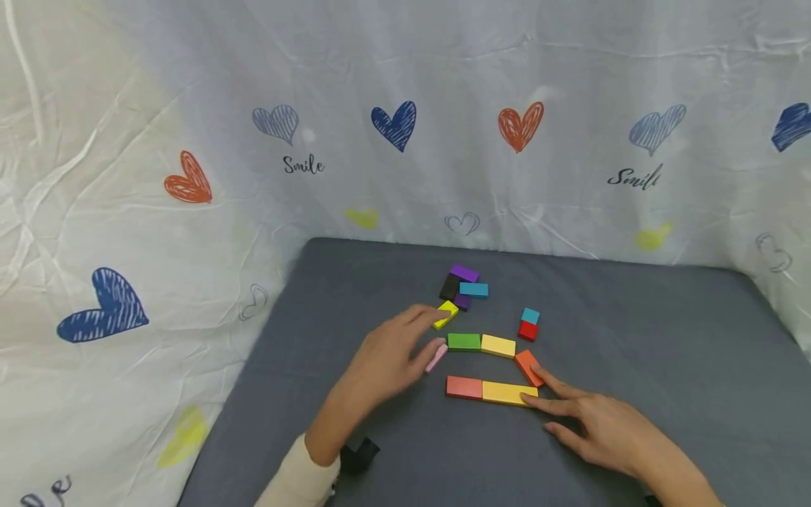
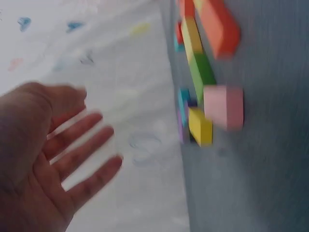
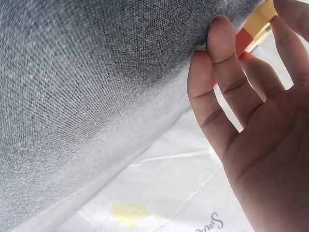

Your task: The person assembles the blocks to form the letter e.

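My left hand (image 1: 393, 352) hovers with loosely spread fingers beside a bright yellow block (image 1: 443, 317) and a pink block (image 1: 436, 358). The left wrist view shows nothing between that hand's fingers. A green block (image 1: 464, 342) and a pale yellow block (image 1: 498, 345) lie end to end in a row, with an orange block (image 1: 529, 368) slanting down at its right. Nearer to me, a salmon block (image 1: 464, 387) meets a long yellow block (image 1: 510, 393). My right hand (image 1: 602, 426) has extended fingertips at the yellow block's right end and the orange block.
Farther back lie a purple block (image 1: 464, 273), a black block (image 1: 450, 286), a blue block (image 1: 474, 290) and a dark purple block (image 1: 462, 303). A red block (image 1: 528, 330) touches a light blue one. White curtain (image 1: 456, 141) hangs behind the grey table (image 1: 665, 338).
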Demonstrator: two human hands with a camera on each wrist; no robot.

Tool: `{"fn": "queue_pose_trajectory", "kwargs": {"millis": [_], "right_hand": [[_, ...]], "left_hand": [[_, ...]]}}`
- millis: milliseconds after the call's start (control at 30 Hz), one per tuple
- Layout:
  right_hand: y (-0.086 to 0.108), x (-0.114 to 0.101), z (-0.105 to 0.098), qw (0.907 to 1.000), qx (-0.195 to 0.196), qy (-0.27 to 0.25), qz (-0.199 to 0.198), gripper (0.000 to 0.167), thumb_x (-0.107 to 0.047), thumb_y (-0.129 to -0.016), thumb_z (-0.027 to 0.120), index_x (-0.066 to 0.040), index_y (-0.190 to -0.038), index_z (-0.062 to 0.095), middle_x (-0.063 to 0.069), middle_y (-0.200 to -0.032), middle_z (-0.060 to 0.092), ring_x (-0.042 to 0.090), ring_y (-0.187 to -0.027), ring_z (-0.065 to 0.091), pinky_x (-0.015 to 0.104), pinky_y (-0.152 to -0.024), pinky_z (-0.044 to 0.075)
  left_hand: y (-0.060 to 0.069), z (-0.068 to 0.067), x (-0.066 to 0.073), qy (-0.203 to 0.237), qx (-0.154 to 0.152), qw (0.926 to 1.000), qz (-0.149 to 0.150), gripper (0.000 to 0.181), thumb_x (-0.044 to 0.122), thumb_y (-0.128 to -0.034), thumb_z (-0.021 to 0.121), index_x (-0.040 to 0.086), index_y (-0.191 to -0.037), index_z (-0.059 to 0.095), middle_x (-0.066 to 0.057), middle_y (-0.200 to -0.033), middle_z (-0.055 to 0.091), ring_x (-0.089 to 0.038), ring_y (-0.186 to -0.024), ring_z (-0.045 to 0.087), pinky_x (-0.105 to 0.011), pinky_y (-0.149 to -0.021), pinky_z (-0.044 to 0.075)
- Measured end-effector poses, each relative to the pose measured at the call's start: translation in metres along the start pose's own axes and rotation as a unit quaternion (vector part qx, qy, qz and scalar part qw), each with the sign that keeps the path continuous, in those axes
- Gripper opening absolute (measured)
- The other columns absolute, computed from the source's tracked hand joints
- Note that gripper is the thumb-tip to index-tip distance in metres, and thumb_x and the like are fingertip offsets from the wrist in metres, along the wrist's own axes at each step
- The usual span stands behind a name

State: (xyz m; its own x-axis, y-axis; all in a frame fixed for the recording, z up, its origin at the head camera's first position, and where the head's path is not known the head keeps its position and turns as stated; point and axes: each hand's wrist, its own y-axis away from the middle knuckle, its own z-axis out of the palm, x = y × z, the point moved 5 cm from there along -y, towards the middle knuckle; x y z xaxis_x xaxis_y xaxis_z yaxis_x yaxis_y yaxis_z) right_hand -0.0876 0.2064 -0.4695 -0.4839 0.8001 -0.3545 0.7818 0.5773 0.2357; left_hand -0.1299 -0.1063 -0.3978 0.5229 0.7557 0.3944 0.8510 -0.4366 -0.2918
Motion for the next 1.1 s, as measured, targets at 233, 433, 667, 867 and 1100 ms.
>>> {"fn": "queue_pose_trajectory", "kwargs": {"millis": [233,433,667,867,1100], "right_hand": [[0.001,0.000,-0.001,0.9999,0.012,0.004,0.003,0.048,-0.050,-0.100,0.070,-0.053,-0.147,0.057,0.003,-0.167,0.043,0.030,-0.124,0.067,0.048,-0.082,0.058],[0.000,-0.002,-0.001,0.9999,0.007,0.004,0.009,0.047,-0.051,-0.100,0.069,-0.055,-0.146,0.057,0.001,-0.167,0.043,0.029,-0.125,0.067,0.044,-0.079,0.057],[0.001,-0.003,0.001,0.9998,0.009,-0.006,0.014,0.048,-0.049,-0.100,0.071,-0.055,-0.145,0.058,0.000,-0.167,0.043,0.029,-0.125,0.066,0.044,-0.081,0.057],[0.002,-0.002,0.003,0.9998,0.009,-0.003,0.016,0.048,-0.051,-0.100,0.070,-0.055,-0.146,0.058,0.001,-0.167,0.043,0.031,-0.126,0.066,0.049,-0.084,0.058],[0.001,-0.002,0.001,0.9997,-0.002,-0.002,0.024,0.049,-0.051,-0.100,0.071,-0.056,-0.146,0.056,0.000,-0.168,0.041,0.028,-0.123,0.067,0.046,-0.081,0.057]], "left_hand": [[-0.052,0.016,-0.058,0.083,-0.130,0.9874,0.035,0.055,0.022,-0.1050,0.069,0.022,-0.157,0.052,-0.001,-0.151,0.058,-0.021,-0.134,0.058,-0.043,-0.110,0.050],[-0.074,0.051,-0.085,0.018,-0.232,0.9718,0.034,0.063,0.030,-0.1037,0.071,0.025,-0.161,0.046,-0.001,-0.159,0.051,-0.021,-0.142,0.051,-0.043,-0.118,0.043],[-0.088,0.070,-0.088,-0.059,-0.267,0.9602,0.054,0.062,0.036,-0.0998,0.076,0.024,-0.157,0.053,0.000,-0.158,0.050,-0.019,-0.144,0.049,-0.040,-0.119,0.041],[-0.090,0.071,-0.087,-0.102,-0.264,0.9580,0.045,0.060,0.037,-0.0955,0.081,0.025,-0.150,0.060,0.002,-0.144,0.056,-0.015,-0.129,0.058,-0.038,-0.110,0.049],[-0.088,0.066,-0.094,-0.085,-0.253,0.9637,0.000,0.061,0.037,-0.0924,0.084,0.018,-0.145,0.059,0.001,-0.144,0.058,-0.015,-0.124,0.060,-0.038,-0.110,0.049]]}}
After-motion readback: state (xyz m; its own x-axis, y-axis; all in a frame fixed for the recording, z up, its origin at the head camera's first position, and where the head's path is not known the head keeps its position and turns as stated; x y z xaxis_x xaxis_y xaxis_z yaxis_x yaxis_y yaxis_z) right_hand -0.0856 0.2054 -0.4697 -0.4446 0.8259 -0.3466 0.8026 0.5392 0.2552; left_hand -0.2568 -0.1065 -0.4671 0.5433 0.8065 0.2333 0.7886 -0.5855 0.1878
